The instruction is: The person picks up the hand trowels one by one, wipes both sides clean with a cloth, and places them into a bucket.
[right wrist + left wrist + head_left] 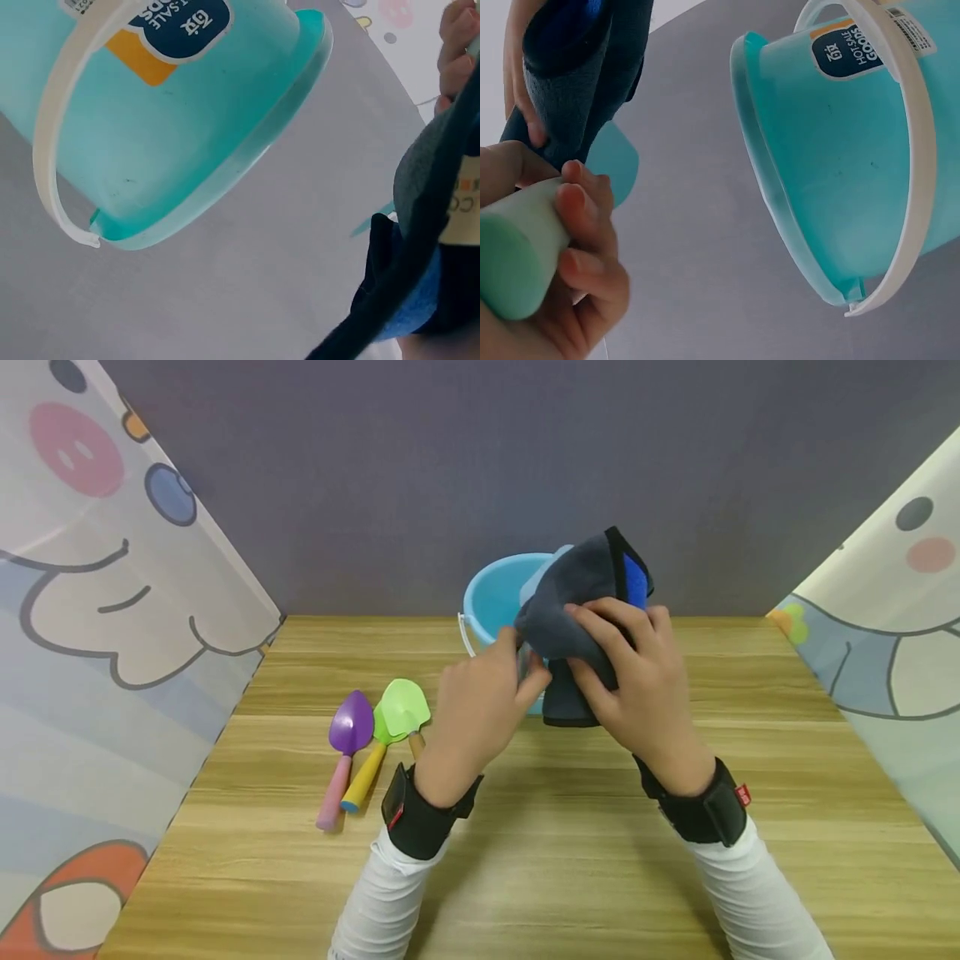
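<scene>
My left hand (480, 702) grips the pale green handle (525, 255) of a small toy shovel. Its light blue blade (616, 163) sticks out past a dark grey cloth (573, 585) with black edging and a blue reverse side. My right hand (637, 672) holds this cloth bunched around the shovel, thumb and fingers pressing it from the right. Most of the blade is hidden by the cloth. Just behind both hands stands a light blue bucket (480, 589) with a white handle (922, 150), partly covered by them in the head view.
To the left on the wooden table (247, 860) lie a purple toy shovel (351, 724) with a pink handle, a green one with a yellow handle (363, 779), and a light green one (405, 706). A grey wall (375, 485) rises behind; cartoon-print sheets flank both sides.
</scene>
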A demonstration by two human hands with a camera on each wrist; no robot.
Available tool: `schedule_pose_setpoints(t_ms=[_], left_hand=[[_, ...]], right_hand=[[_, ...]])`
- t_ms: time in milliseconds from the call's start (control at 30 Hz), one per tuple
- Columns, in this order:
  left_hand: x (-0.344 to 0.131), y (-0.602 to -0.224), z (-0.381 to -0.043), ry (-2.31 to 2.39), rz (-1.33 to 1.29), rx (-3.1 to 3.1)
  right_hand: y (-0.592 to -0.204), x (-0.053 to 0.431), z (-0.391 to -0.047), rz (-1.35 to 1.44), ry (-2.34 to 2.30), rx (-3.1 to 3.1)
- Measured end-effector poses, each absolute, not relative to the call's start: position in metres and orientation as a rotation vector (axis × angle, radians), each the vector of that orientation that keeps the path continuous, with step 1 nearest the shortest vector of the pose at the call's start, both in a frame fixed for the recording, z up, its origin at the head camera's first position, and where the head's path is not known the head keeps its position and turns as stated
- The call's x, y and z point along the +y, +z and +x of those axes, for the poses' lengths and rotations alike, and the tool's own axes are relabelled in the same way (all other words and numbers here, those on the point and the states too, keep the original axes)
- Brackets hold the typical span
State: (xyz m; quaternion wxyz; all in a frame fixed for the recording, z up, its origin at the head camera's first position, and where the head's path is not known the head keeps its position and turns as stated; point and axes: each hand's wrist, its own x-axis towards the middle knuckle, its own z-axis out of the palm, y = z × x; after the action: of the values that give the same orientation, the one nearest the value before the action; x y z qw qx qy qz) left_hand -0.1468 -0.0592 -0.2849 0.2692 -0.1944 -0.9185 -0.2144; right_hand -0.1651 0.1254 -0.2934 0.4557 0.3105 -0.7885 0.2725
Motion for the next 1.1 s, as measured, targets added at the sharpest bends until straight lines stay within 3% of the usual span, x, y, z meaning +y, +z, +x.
schedule_pose_setpoints(t_ms=[1100], left_hand=[[-0.0548,-0.2882,-0.1444,-0.574,-0.739,-2.341]], right_hand=[[-0.2952,0.1221,-0.1651,0.705,0.667,-1.913]])
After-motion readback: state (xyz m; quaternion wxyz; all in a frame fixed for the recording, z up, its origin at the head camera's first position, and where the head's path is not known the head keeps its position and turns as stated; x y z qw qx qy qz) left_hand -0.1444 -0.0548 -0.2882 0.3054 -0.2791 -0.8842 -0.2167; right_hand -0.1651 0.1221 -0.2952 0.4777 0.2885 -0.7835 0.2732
